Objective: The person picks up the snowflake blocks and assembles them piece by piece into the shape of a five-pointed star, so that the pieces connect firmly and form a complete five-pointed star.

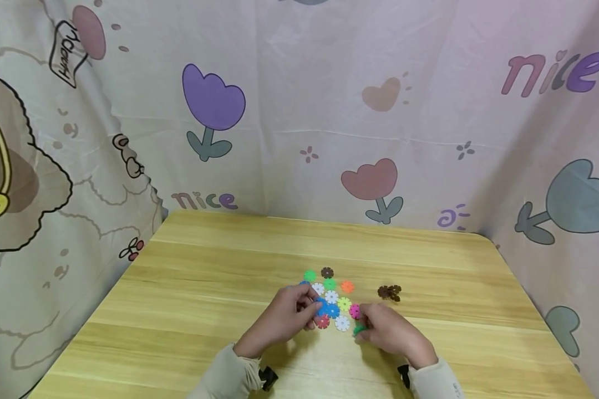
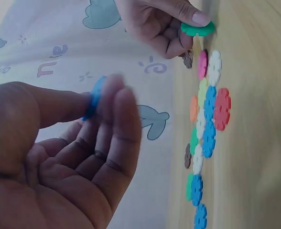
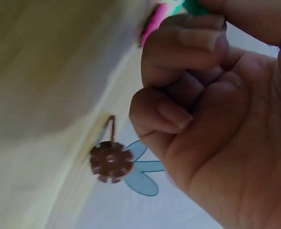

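Left hand (image 1: 287, 315) pinches a blue disc (image 2: 95, 99) | right hand (image 1: 391, 331) pinches a green disc (image 2: 198, 30), apart from it | seemingly joined: only brown discs (image 1: 390, 292), at right | apparently left: loose discs (image 1: 331, 297) between and beyond the hands | table (image 1: 204, 266) offers room leftward, far edge well apart

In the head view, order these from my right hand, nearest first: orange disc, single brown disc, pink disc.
From the right hand:
1. Pink disc, just left.
2. Orange disc, beyond the pink.
3. Single brown disc, farther left and beyond.
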Demonstrator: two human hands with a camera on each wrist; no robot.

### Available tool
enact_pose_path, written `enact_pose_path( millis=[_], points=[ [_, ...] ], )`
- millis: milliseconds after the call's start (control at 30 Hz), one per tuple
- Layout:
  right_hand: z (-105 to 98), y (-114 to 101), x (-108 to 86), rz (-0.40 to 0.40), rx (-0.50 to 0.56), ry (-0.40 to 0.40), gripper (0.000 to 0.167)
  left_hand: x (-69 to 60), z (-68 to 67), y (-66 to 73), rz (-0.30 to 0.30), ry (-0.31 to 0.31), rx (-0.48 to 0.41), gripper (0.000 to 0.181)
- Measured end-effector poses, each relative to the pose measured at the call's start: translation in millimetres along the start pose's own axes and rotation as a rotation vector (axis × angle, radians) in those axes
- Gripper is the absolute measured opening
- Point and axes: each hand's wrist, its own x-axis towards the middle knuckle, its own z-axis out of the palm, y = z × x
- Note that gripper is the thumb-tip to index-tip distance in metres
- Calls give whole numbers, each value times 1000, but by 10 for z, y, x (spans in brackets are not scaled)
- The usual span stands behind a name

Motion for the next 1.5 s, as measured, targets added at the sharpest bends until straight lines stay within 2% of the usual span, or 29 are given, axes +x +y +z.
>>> enact_pose_path(
  millis=[67,133,333,433,600,833,1067,1333,1500],
  points=[
    [-21,-44,4,-61,29,11,25,0,2,11,-6,2,-26,14],
    [-38,-113,11,-137,57,65,25,-1,2,19,-9,6,-42,15],
    [-34,-321,30,-392,93,348,22,3,-1,36,5,18,-58,19],
    [-12,-368,32,-445,85,433,20,-6,-2,63,-1,22,-89,21],
    [28,-381,47,-522,84,491,24,-4,-5,60,-8,26,-103,25],
    [63,-377,59,-597,98,542,24,7,-28,30,-36,5,-148,25],
    [94,-392,81,-643,159,551,21,-4,-49,36,-51,-17,-204,25],
    [88,-390,71,-610,169,564,20,-6,-20,43,-56,-26,-228,24],
    [104,-390,62,-611,174,571,25,-5,33,45,-66,-8,-271,21]
  ],
)
